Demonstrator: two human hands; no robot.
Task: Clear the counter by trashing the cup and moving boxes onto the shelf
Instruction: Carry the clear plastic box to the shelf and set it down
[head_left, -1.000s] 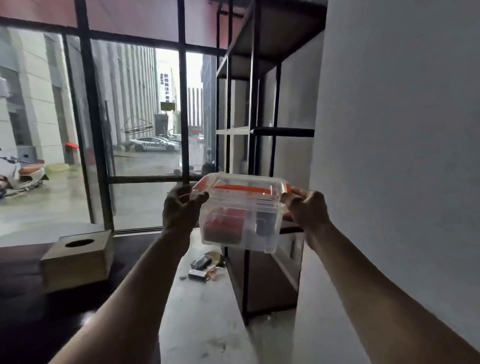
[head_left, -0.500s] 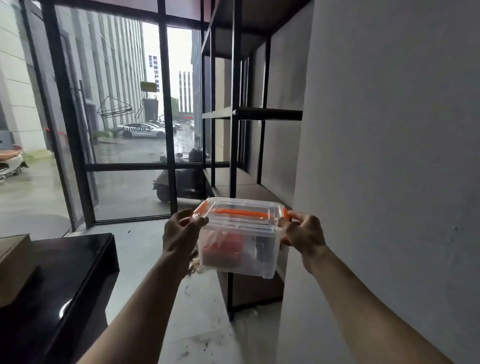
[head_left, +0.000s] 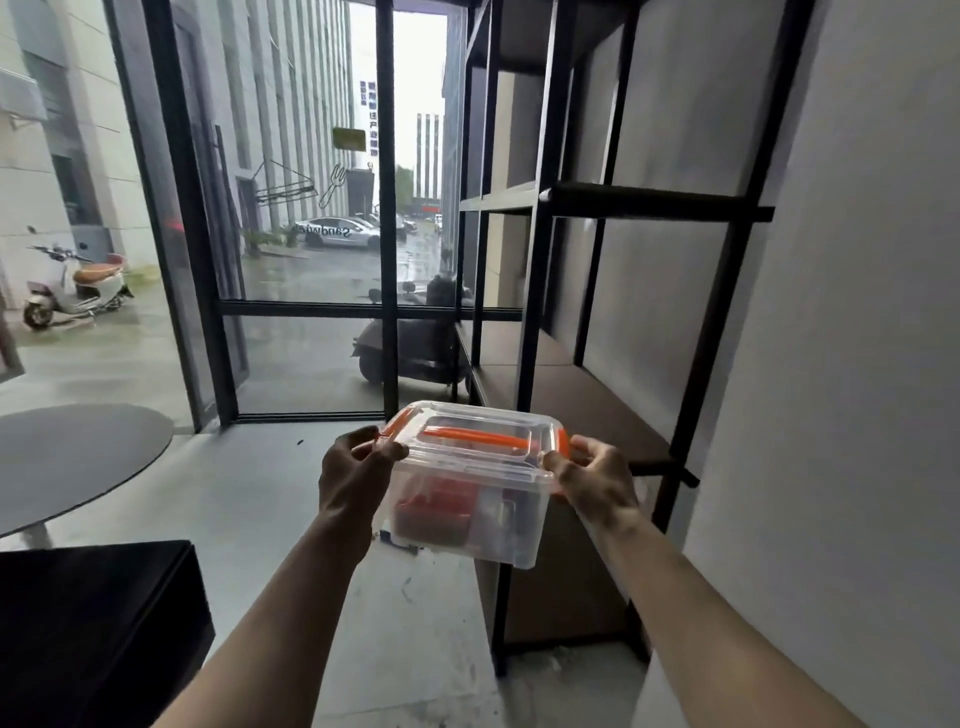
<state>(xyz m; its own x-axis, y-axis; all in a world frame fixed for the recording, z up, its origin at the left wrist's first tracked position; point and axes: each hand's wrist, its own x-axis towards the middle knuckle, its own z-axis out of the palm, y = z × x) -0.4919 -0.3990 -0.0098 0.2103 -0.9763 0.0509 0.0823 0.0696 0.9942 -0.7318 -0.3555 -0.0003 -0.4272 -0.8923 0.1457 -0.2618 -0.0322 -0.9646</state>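
Observation:
A clear plastic box (head_left: 467, 493) with an orange handle and orange clips hangs in the air at the centre, held level between both hands. My left hand (head_left: 348, 475) grips its left end and my right hand (head_left: 597, 483) grips its right end. Red and pale contents show through its wall. Just behind and to the right stands the black metal shelf (head_left: 530, 291); the box is in front of its left post, a little below its brown middle board (head_left: 571, 410). No cup is in view.
A dark counter corner (head_left: 98, 623) sits at lower left, with a round dark table (head_left: 78, 457) beyond it. Glass wall with black frames (head_left: 387, 260) ahead. A grey wall (head_left: 857, 364) closes the right side. Bare concrete floor (head_left: 270, 493) lies between counter and shelf.
The view has swung right and moved closer to the shelf. The cardboard box on the counter has dropped out of view. Both hands keep the same hold on the clear box.

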